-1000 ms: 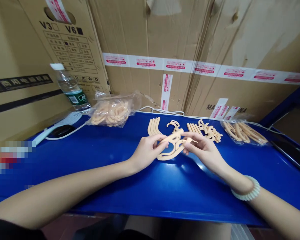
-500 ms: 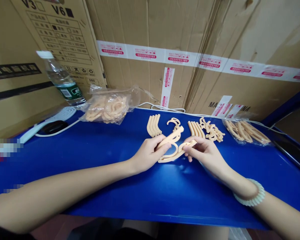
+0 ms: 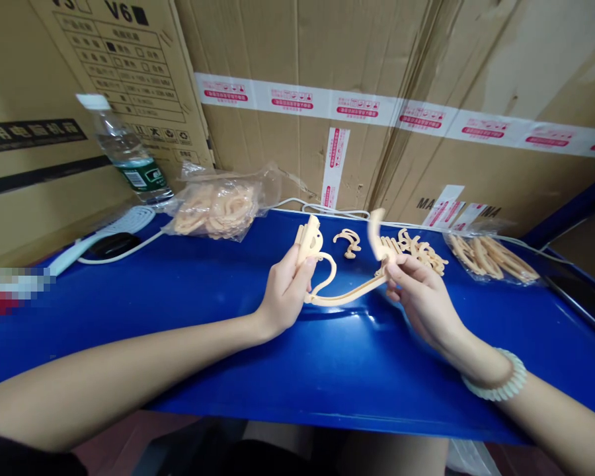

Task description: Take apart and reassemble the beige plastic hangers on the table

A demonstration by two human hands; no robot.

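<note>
A beige folding clothes hanger [image 3: 350,297] is held between both hands above the blue table, its jointed arms partly spread. My left hand [image 3: 283,291] is closed around its left part, with the thumb lying over it; a curved loop shows beside the fingers. At the other end, my right hand [image 3: 420,291] pinches a joint between thumb and fingertips, and a blurred piece sticks up above it. Beyond the hands lie several small hook pieces [image 3: 348,241]. Further right is a pile of curved beige pieces [image 3: 424,254], beside a row of arm pieces [image 3: 389,244] partly hidden by the hanger.
A clear bag of beige parts [image 3: 218,205] lies at the back left, near a water bottle [image 3: 139,168] and a pale hairbrush [image 3: 104,231]. Another bag [image 3: 493,258] lies at the right. Cardboard boxes [image 3: 297,39] wall off the back, with a white cable [image 3: 322,210] along them.
The hanger has been spread wider. My left hand moved left, tilting its part more upright; my right hand shifted slightly right, and a piece there now points up.
</note>
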